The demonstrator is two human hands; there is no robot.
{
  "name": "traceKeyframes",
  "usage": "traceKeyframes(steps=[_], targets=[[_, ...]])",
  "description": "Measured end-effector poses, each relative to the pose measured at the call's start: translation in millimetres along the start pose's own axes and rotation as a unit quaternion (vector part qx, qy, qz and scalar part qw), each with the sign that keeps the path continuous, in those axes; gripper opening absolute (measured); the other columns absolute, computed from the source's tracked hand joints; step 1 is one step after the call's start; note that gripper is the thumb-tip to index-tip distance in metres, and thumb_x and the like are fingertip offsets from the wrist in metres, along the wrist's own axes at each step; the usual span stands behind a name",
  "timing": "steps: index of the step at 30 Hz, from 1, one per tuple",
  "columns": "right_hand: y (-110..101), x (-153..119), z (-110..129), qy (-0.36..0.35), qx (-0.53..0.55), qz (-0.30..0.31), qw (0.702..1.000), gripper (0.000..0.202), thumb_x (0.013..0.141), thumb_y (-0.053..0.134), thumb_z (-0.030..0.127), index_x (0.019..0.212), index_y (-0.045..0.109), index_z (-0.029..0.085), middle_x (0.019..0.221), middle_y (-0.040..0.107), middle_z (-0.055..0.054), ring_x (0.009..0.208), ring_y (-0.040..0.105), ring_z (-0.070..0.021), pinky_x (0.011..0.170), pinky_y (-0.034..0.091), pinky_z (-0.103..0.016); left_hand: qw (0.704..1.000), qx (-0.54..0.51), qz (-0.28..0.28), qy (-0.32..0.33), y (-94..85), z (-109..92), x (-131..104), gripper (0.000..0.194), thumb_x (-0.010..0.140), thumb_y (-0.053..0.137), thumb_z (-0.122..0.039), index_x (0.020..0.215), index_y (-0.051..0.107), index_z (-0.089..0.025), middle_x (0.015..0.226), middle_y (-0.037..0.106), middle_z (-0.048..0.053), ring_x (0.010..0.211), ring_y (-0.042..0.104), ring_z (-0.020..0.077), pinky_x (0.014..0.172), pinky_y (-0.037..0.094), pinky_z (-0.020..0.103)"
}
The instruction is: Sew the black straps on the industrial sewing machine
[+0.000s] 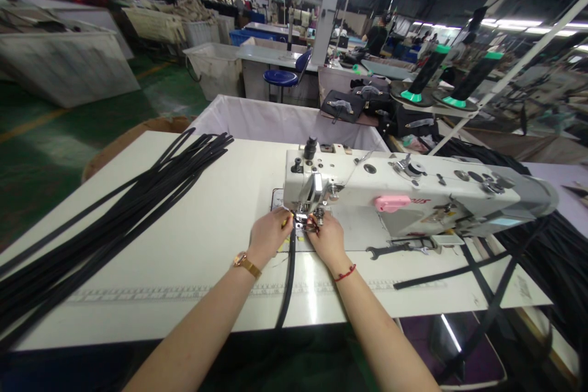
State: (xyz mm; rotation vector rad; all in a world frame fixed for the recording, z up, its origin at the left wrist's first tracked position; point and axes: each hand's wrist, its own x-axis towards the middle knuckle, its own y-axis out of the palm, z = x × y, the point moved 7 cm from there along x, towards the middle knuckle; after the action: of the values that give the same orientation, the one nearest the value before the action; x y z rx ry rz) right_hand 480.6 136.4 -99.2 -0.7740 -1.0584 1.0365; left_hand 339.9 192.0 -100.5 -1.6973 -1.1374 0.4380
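Note:
At the sewing machine, both my hands meet around the needle and presser foot. A narrow black strap runs from under the foot toward me and over the table's front edge. My left hand is closed, fingertips pinched just left of the foot beside the strap's far end; a bit of yellow shows at them. My right hand is closed too, its fingertips pressed together at the right of the foot near a small dark curved part. What either pinch holds is too small to tell.
A bundle of black straps lies on the left of the white table. A wrench and loose strap ends lie at right. Behind stand a lined bin, black bags and thread cones.

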Motion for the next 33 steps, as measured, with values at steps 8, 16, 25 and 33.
traceKeyframes(steps=[8, 16, 25, 33], targets=[[-1, 0, 2, -0.006, -0.003, -0.001, 1.0, 0.018, 0.09, 0.049, 0.025, 0.09, 0.066, 0.02, 0.089, 0.065, -0.007, 0.077, 0.058, -0.0201, 0.067, 0.037, -0.029, 1.0, 0.019, 0.003, 0.005, 1.4, -1, 1, 0.022, 0.097, 0.044, -0.026, 0.09, 0.065, -0.021, 0.095, 0.07, 0.003, 0.082, 0.066, 0.019, 0.062, 0.043, 0.026], [-2, 1, 3, -0.01, -0.003, 0.003, 1.0, 0.017, 0.09, 0.05, 0.025, 0.089, 0.065, 0.019, 0.089, 0.066, -0.007, 0.075, 0.057, -0.0198, 0.066, 0.037, -0.029, 1.0, 0.017, -0.003, 0.017, -1.6, -2, 0, 0.023, 0.098, 0.044, -0.027, 0.091, 0.064, -0.021, 0.096, 0.069, 0.003, 0.084, 0.066, 0.0191, 0.064, 0.043, 0.026], [4, 10, 6, -0.022, 0.0, 0.007, 1.0, 0.009, 0.083, 0.058, 0.021, 0.085, 0.067, 0.02, 0.089, 0.069, -0.008, 0.081, 0.06, -0.0232, 0.072, 0.04, -0.031, 1.0, 0.014, -0.007, 0.013, 1.2, 0, 0, 0.021, 0.098, 0.046, -0.028, 0.092, 0.065, -0.021, 0.097, 0.07, 0.003, 0.084, 0.066, 0.0188, 0.066, 0.045, 0.026], [12, 14, 10, -0.041, -0.011, 0.024, 0.999, 0.012, 0.085, 0.059, 0.023, 0.091, 0.069, 0.019, 0.09, 0.072, -0.01, 0.086, 0.062, -0.0258, 0.075, 0.041, -0.033, 1.0, 0.014, -0.01, 0.01, 3.6, 1, 0, 0.022, 0.098, 0.046, -0.029, 0.094, 0.066, -0.021, 0.1, 0.07, 0.004, 0.082, 0.066, 0.0182, 0.064, 0.045, 0.025]])
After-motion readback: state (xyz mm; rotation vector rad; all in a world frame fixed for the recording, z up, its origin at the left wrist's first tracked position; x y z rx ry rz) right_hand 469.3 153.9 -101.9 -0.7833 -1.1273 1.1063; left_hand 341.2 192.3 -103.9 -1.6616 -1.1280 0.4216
